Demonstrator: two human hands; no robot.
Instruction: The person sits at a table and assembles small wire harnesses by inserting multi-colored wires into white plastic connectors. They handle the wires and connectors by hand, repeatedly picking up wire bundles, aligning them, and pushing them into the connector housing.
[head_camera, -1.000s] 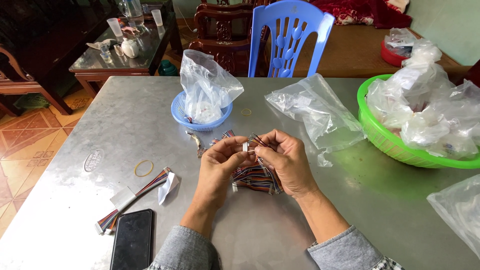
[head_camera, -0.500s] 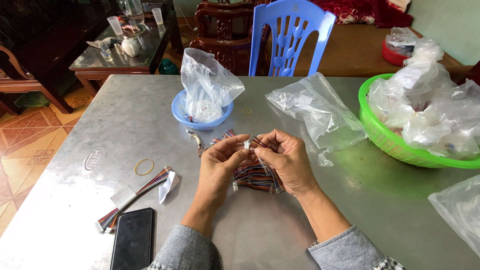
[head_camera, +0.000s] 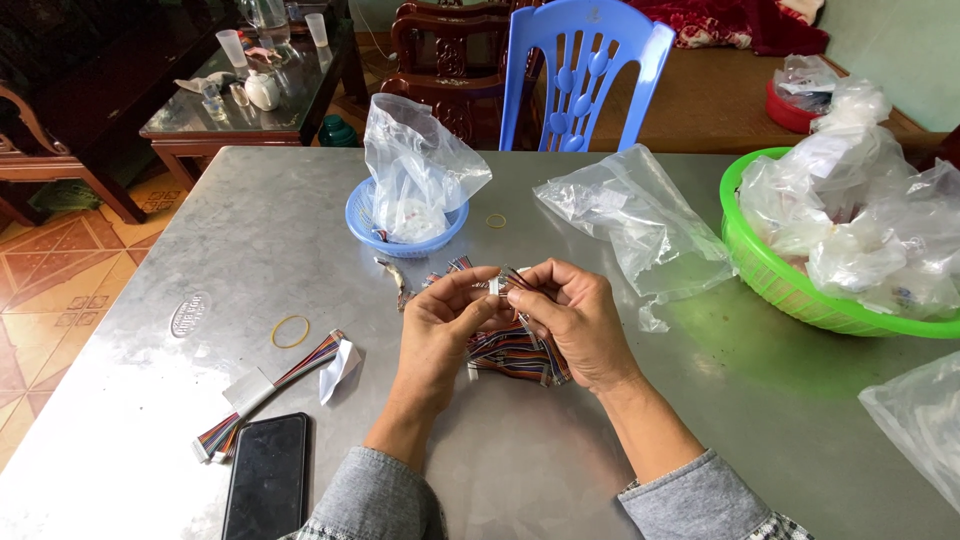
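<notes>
Both hands meet over the middle of a steel table (head_camera: 620, 450). My left hand (head_camera: 440, 325) and my right hand (head_camera: 570, 315) pinch a small white connector (head_camera: 497, 284) with thin coloured wires between their fingertips. Under the hands lies a pile of multicoloured wire harnesses (head_camera: 510, 355). A few loose connector ends (head_camera: 395, 275) lie just beyond the left hand.
A blue basket (head_camera: 365, 225) holding a clear bag stands behind the hands. A crumpled clear bag (head_camera: 630, 215) lies right of it; a green basket (head_camera: 790, 285) of bags at far right. A phone (head_camera: 265, 475), a banded wire bundle (head_camera: 265, 385), rubber bands (head_camera: 291, 331) lie left. A blue chair (head_camera: 585, 75) stands behind.
The fingertips have shifted slightly on the connector; both hands stay in the same place over the wire pile.
</notes>
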